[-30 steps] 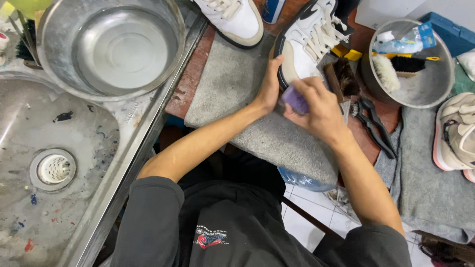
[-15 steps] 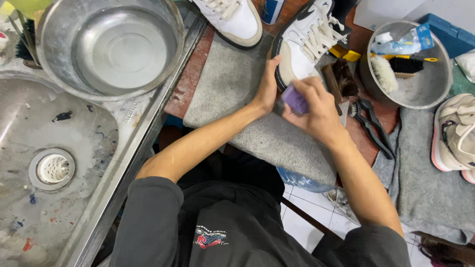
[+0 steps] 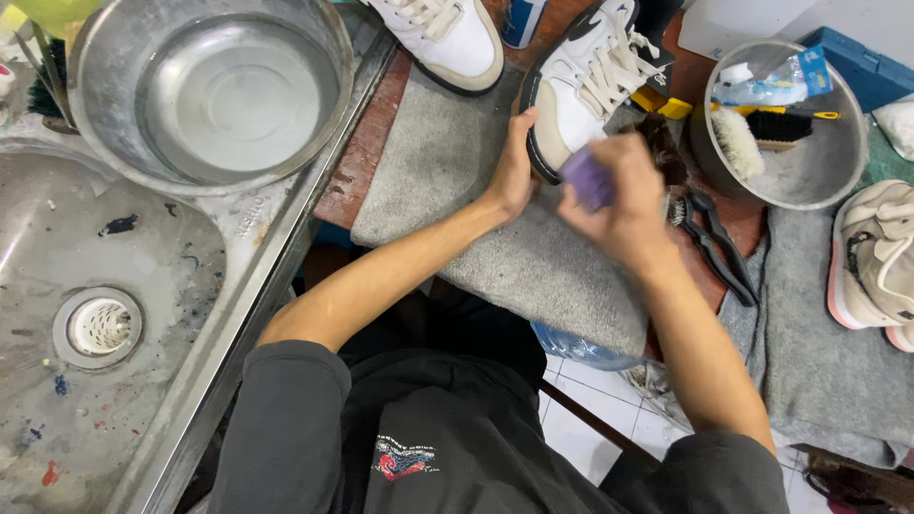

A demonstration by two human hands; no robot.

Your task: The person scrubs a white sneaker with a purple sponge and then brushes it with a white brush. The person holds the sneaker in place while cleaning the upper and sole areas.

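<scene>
A white sneaker with a black sole and tan toe (image 3: pixel 586 81) lies on a grey towel (image 3: pixel 495 219). My left hand (image 3: pixel 517 162) grips the toe end of that sneaker from the left. My right hand (image 3: pixel 624 195) is closed around a small purple pad or sponge (image 3: pixel 587 179) and presses it against the sneaker's toe edge. The hand is blurred with motion.
A second white sneaker (image 3: pixel 447 33) lies at the towel's far end. A steel bowl of water (image 3: pixel 214 90) and a sink (image 3: pixel 86 324) are left. Right: a metal bowl holding brushes (image 3: pixel 781 128), black pliers (image 3: pixel 714 243), another sneaker (image 3: pixel 876 262) on a grey cloth.
My right hand with the purple pad has shifted slightly along the sneaker's toe, a small rubbing motion. My left hand keeps its grip on the toe.
</scene>
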